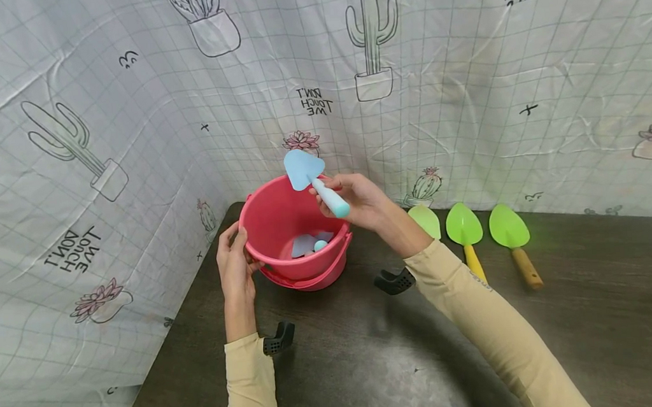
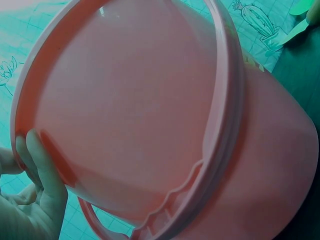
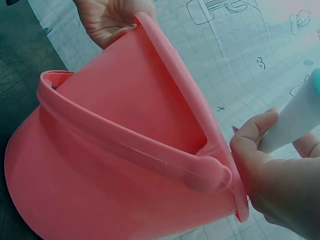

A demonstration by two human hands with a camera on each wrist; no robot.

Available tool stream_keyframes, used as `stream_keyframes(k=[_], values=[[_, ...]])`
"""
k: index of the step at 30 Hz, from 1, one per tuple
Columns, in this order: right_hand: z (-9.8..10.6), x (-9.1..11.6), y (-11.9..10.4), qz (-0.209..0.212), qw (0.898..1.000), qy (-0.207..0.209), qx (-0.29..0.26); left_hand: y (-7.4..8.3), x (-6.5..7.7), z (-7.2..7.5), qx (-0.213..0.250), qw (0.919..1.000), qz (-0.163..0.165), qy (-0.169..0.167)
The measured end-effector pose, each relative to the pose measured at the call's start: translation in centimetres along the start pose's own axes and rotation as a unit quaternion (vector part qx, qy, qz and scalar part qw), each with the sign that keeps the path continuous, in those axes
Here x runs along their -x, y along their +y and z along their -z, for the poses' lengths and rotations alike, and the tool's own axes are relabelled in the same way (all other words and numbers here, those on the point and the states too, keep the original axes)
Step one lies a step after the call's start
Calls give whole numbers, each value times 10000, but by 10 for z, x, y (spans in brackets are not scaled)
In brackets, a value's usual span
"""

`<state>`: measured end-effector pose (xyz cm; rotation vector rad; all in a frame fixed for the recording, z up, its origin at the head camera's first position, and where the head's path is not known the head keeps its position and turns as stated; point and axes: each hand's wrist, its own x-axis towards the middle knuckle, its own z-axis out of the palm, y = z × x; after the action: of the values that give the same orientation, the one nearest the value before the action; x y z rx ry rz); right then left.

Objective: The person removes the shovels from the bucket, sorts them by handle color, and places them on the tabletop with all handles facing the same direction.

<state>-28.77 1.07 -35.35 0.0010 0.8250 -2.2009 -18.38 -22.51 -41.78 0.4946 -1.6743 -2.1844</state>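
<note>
A pink bucket (image 1: 266, 214) stands on the dark table, its handle hanging down at the front. My left hand (image 1: 235, 262) grips the bucket's left rim, with fingers over the edge, as the left wrist view shows. Above the right side of the opening, my right hand (image 1: 360, 202) holds a small toy shovel (image 1: 304, 169) by its whitish handle with a teal end; the pale blue blade points up and away. Inside the bucket lie light blue pieces (image 1: 303, 246) and a round teal end (image 1: 320, 245). In the right wrist view the shovel's handle (image 3: 292, 115) shows between thumb and fingers.
To the right on the table (image 1: 339, 368) lie a green shovel with a yellow handle (image 1: 464, 224), another with a wooden handle (image 1: 508, 226), and a light green blade (image 1: 426, 220) partly behind my right arm. A cactus-print cloth (image 1: 456, 110) hangs behind and at left.
</note>
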Motion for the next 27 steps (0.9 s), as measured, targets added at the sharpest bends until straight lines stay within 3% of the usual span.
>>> stream_keyframes(k=[5,12,27], values=[[1,3,-1,42,9999,-89,72,0,0,0,16,10000,-15,7],[4,3,0,137,9997,200,64,-1,0,0,15,10000,-22,-5],[10,5,-6,149,9969,248,728,0,1,-1,1,10000,-57,-68]])
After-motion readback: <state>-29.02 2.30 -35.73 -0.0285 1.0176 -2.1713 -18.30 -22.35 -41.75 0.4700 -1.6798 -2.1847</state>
